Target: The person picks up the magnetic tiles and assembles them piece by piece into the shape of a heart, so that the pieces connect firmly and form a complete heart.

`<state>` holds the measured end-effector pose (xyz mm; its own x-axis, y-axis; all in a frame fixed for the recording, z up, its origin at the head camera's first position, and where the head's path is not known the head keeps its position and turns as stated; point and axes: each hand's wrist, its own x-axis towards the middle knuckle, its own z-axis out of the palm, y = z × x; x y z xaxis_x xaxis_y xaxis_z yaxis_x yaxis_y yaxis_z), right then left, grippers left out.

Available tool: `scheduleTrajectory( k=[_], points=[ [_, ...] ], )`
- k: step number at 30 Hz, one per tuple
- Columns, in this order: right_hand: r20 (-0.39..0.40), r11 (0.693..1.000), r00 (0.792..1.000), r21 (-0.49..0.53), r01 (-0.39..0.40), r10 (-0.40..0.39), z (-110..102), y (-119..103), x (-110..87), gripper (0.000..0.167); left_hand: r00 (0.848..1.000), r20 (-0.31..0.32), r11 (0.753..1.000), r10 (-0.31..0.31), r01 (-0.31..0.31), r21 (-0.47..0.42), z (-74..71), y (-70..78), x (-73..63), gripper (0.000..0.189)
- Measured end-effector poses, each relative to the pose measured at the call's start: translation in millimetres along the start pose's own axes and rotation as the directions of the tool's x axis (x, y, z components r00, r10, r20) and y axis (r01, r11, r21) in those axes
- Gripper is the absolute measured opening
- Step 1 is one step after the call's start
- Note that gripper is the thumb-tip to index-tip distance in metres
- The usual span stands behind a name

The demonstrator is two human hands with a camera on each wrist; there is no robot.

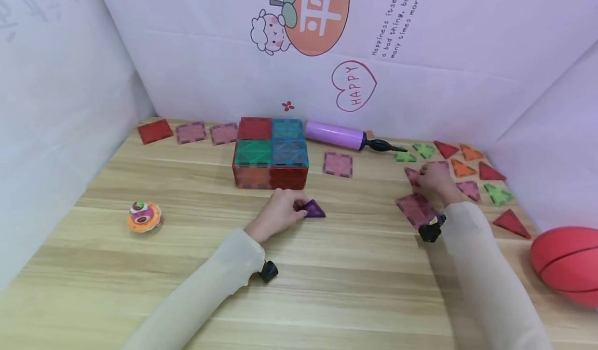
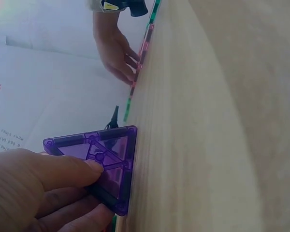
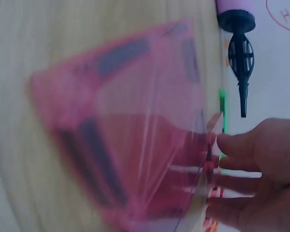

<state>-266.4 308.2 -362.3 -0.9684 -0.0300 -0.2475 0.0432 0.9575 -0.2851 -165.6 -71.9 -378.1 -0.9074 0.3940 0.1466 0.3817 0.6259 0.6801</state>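
Note:
In front of a box of see-through magnetic tiles (image 1: 252, 152), my left hand (image 1: 277, 214) pinches a purple triangular magnetic tile (image 1: 314, 209) between thumb and fingers. The left wrist view shows this purple tile (image 2: 111, 166) standing nearly on edge close to the tabletop. Over on the right, my right hand (image 1: 440, 181) has its thumb and fingertips on a pink tile (image 1: 411, 175) among the scattered pieces. A pink square tile (image 1: 415, 208) lies just under the right wrist; it looms large and blurred in the right wrist view (image 3: 135, 111).
Green, orange and red triangular tiles (image 1: 511, 223) spread along the right edge. A purple hand pump (image 1: 334, 134) lies against the back wall, near a pink square tile (image 1: 338, 164). A red ball (image 1: 567, 264) sits at right, a doughnut toy (image 1: 144, 216) at left.

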Motion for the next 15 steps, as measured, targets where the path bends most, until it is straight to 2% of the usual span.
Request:
scheduleTrajectory(
  k=[3,9,15],
  points=[
    [-0.009,1.000,1.000,0.000,0.004,-0.004,1,2,0.9,0.029,1.000,-0.004,1.000,0.003,-0.003,0.005,1.2,-1.0,-0.4,0.015],
    [-0.024,1.000,1.000,0.012,0.019,-0.019,3,-6,1.7,0.053,0.998,-0.019,0.997,0.056,-0.055,0.046,1.3,-3.7,0.0,0.016],
    [-0.051,0.989,0.999,0.150,0.009,-0.001,7,-8,2.8,0.065,0.997,-0.009,0.995,0.075,-0.074,0.063,0.7,-3.1,0.2,0.015]
  ],
)
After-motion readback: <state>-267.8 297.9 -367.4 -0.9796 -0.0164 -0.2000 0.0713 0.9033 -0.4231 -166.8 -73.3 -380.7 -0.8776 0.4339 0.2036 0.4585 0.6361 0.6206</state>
